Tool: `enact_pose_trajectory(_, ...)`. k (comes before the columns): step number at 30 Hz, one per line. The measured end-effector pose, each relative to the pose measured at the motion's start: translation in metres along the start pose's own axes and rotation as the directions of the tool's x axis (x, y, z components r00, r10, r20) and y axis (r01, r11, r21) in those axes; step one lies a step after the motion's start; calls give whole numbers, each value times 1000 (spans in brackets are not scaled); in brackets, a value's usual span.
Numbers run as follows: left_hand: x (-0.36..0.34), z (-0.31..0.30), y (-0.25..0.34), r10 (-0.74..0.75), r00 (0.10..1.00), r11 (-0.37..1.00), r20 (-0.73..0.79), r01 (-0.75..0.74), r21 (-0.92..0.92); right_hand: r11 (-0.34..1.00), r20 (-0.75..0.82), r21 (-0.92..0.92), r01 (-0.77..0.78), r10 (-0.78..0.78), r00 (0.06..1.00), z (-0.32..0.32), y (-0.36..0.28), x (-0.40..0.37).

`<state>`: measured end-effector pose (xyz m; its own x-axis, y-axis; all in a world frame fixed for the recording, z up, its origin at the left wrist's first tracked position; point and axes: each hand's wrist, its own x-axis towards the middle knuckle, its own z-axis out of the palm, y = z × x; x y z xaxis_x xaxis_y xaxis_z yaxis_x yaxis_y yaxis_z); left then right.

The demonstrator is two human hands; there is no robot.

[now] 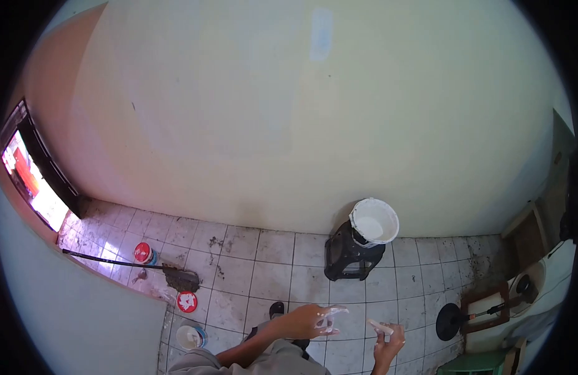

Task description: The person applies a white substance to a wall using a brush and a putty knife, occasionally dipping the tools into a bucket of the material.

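My left hand (309,321) is held out over the tiled floor, palm and fingers smeared with white paste. Its fingers are stretched apart around what seems to be only paste. To its right, my right hand (390,342) pinches a small flat piece with a pale, whitish surface (381,326); its exact kind cannot be made out. Beyond both hands, against the wall, a white bucket (374,220) with whitish material inside stands on a black plastic stool (353,257).
At left lie a long-handled shovel (176,275), a red-lidded can (143,252), a red lid (186,302) and an open white tub (190,337). A fan (449,321) and a wooden frame (489,306) are at right. A pale wall (239,106) faces me.
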<state>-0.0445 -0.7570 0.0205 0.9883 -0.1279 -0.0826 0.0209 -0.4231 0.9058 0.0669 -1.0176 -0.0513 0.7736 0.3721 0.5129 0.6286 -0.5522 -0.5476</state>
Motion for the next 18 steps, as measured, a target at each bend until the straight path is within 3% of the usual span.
enact_pose_trajectory(4,1,-22,-20,-12,998,992,-58,5,-123,999,34,-29,31,-30,999,17,-2,23)
enact_pose_trajectory(7,-7,-58,-27,-29,997,999,-78,30,13,999,35,-43,24,-23,999,44,-6,49)
enact_pose_trajectory(11,-19,-94,-58,-43,957,995,-287,68,75,1000,34,-27,-11,12,999,86,-25,89)
enact_pose_trajectory(13,-18,-110,-75,2,927,990,-374,51,131,998,49,-16,62,-61,997,101,-36,111)
enact_pose_trajectory(15,-15,-132,-72,-94,927,991,-364,124,59,992,20,-4,130,-130,991,111,-52,131)
enact_pose_trajectory(18,4,-150,-72,-152,926,987,-347,162,-1,999,11,26,47,-47,999,123,-50,152)
